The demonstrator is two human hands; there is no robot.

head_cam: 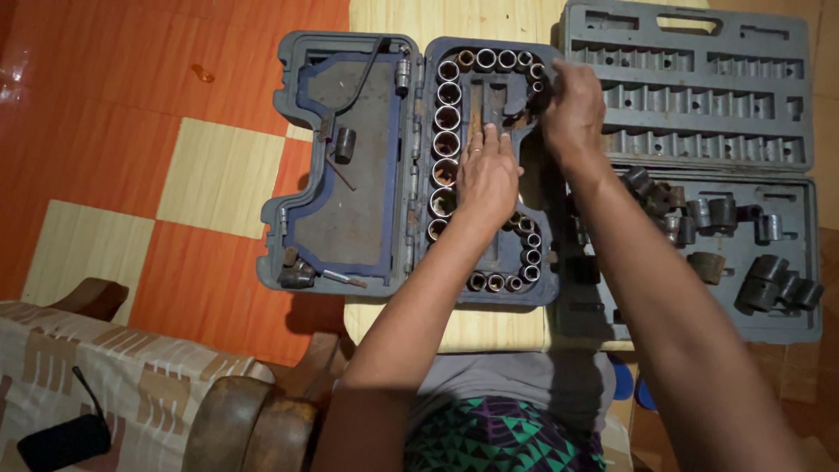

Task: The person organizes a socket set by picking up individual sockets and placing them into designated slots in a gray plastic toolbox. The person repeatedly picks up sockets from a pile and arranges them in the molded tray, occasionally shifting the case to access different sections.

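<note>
A grey-blue socket case [350, 218] lies open on a wooden table, its right half ringed with metal sockets [447, 118]. My left hand [486, 175] rests flat, palm down, on the middle of that tray. My right hand [572, 109] reaches to the tray's upper right corner, fingers curled over the small sockets there; whether it grips one is hidden. A loose dark socket [344, 144] and an extension bar [402, 74] lie in the case's lid.
A second, larger grey case [699, 96] lies open to the right, with several big dark sockets [769, 284] in its lower half. Orange and cream floor tiles lie on the left. A patterned cushion [114, 385] with a black object sits at lower left.
</note>
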